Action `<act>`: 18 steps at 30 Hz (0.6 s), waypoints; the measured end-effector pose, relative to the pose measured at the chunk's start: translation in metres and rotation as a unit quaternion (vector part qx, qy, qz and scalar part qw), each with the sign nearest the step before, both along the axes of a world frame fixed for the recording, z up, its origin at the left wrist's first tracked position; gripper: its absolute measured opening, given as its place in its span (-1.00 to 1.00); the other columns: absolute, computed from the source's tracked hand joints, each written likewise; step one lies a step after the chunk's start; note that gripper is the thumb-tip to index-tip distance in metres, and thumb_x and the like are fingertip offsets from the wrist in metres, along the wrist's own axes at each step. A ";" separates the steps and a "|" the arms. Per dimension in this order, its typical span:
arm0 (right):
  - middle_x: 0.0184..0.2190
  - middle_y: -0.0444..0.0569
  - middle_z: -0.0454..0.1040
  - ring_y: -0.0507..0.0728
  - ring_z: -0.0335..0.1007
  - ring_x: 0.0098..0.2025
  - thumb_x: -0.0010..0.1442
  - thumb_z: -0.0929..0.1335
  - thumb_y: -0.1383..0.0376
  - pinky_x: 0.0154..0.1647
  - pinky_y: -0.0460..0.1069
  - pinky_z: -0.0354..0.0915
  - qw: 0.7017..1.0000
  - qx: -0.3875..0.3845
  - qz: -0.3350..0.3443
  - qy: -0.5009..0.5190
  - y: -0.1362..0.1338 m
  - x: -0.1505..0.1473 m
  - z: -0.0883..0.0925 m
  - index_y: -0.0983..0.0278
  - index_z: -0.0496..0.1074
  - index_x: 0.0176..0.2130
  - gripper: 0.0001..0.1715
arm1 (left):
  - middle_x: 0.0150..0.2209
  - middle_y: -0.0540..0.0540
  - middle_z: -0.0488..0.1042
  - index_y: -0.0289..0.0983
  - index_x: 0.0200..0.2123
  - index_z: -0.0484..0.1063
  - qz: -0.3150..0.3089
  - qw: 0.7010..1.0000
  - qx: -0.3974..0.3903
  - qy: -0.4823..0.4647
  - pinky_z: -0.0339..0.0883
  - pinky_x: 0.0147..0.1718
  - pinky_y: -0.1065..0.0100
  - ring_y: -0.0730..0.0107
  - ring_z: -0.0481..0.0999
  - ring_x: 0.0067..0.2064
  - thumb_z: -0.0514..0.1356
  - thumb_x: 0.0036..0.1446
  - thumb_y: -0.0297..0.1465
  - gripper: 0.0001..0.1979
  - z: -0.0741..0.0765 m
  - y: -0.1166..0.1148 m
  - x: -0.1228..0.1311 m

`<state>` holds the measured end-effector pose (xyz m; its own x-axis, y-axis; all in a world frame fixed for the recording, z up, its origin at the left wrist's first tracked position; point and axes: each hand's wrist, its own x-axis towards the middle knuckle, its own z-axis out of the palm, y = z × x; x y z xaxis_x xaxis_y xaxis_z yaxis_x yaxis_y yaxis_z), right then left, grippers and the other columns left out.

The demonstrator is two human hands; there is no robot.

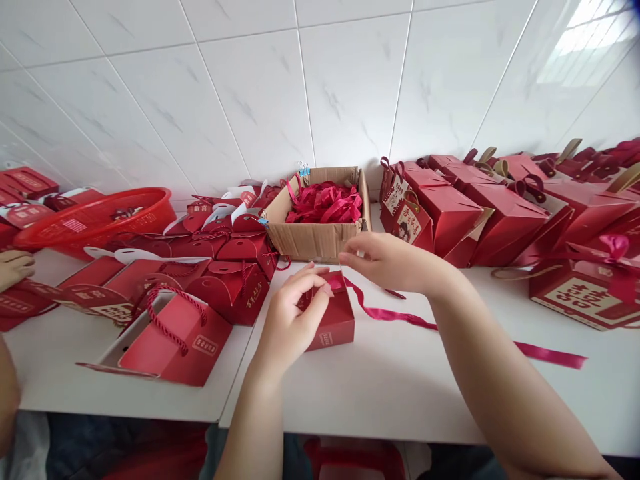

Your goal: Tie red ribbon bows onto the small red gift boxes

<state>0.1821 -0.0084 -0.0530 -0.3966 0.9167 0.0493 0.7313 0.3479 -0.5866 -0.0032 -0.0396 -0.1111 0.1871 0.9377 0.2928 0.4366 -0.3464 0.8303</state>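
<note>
A small red gift box [334, 325] stands on the white table in front of me. My left hand [293, 310] is wrapped over its left side, with thumb and fingers at the top edge. Just above the far edge of the box, the fingers of my right hand [383, 259] are curled together in a pinch. What they pinch is too small to make out. From the top of the box a crimson ribbon [383, 313] trails right across the table, passing under my right forearm. Part of the box top is hidden by my hands.
Behind the box, a cardboard carton [313, 237] holds crimson ribbons. An open-sided red box with a rope handle [180, 333] lies left, near several others. Red bags [460, 200] line the right wall; a bowed box [590, 287] stands right. A red basket [100, 217] and another person's hand [15, 268] are left.
</note>
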 end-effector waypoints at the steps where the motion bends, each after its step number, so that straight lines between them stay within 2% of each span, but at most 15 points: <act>1: -0.50 -0.10 0.28 0.04 0.17 -0.45 0.29 0.18 0.15 -0.45 -0.05 0.08 0.999 0.030 0.008 0.025 0.000 -0.001 0.000 0.27 0.26 -0.48 -0.63 | 0.00 -0.06 0.48 -0.20 -0.42 0.44 0.004 0.999 0.000 -0.032 0.11 0.17 0.16 0.18 0.28 0.21 0.13 0.17 -0.30 -0.83 0.001 0.000 -0.001; 3: -0.45 -0.07 0.32 0.08 0.23 -0.33 0.31 0.17 0.12 -0.35 -0.04 0.13 0.995 0.051 0.049 0.071 0.000 -0.004 -0.001 0.28 0.31 -0.44 -0.61 | -0.02 -0.09 0.49 -0.22 -0.47 0.44 0.007 0.994 0.006 -0.106 0.13 0.15 0.16 0.15 0.33 0.17 0.14 0.16 -0.30 -0.80 0.003 0.000 -0.003; 7: -0.39 -0.07 0.37 0.08 0.28 -0.28 0.29 0.20 0.14 -0.31 -0.04 0.16 0.986 -0.019 0.123 0.115 0.000 -0.010 -0.004 0.28 0.36 -0.39 -0.66 | -0.03 -0.12 0.48 -0.24 -0.52 0.45 0.018 0.966 0.004 -0.257 0.18 0.09 0.11 0.07 0.39 0.11 0.16 0.12 -0.33 -0.79 0.004 0.004 -0.005; 9: -0.37 -0.10 0.38 0.06 0.27 -0.29 0.28 0.23 0.18 -0.28 -0.06 0.17 0.976 -0.045 0.153 0.151 0.000 -0.011 -0.004 0.27 0.37 -0.37 -0.72 | -0.02 -0.13 0.48 -0.24 -0.52 0.46 0.028 0.957 -0.007 -0.290 0.20 0.07 0.10 0.05 0.39 0.10 0.17 0.10 -0.34 -0.81 0.004 0.005 -0.006; 14: -0.48 -0.19 0.27 -0.04 0.14 -0.45 0.21 0.31 0.16 -0.41 -0.11 0.11 0.934 -0.123 0.190 0.277 -0.003 -0.009 0.002 0.29 0.36 -0.38 -0.76 | -0.02 -0.14 0.45 -0.25 -0.47 0.46 0.053 0.962 0.007 -0.268 0.25 0.03 0.16 0.05 0.35 0.13 0.21 0.07 -0.31 -0.85 0.007 0.002 -0.008; 18: -0.55 -0.22 0.20 -0.06 0.04 -0.52 0.15 0.35 0.19 -0.50 -0.12 0.03 0.928 -0.114 0.155 0.318 -0.005 -0.008 0.005 0.31 0.34 -0.46 -0.74 | -0.04 -0.13 0.44 -0.22 -0.25 0.41 0.053 0.981 0.002 -0.184 0.29 -0.01 0.23 0.18 0.39 0.07 0.20 0.10 -0.25 -0.81 0.012 -0.005 -0.016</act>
